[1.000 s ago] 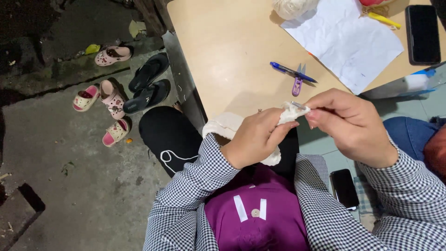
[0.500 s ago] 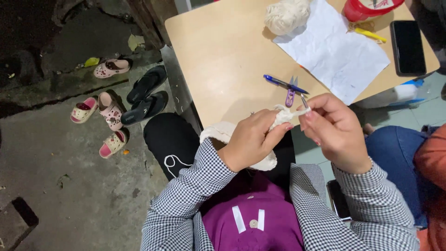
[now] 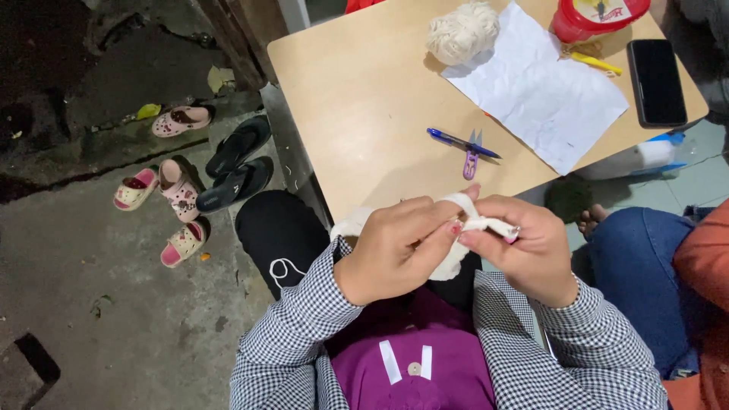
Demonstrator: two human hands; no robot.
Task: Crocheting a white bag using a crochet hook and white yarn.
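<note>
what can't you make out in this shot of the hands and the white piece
Head view only:
- White crochet piece: mostly hidden behind the left hand and right hand; its shape is unclear.
- Tool in the right hand: only a small tip shows between the fingers; too small to tell.
- Red tub: cut off by the top edge.
- Person in blue trousers: cut off by the right edge.

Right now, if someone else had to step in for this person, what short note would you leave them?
Left hand and right hand both pinch a small cream crochet piece over the lap, at the table edge. Ball of cream yarn sits at the far side, beside a sheet of paper. Blue pen and small purple snips lie near the front, untouched. The piece is partly worked; how much remains cannot be told.
</note>
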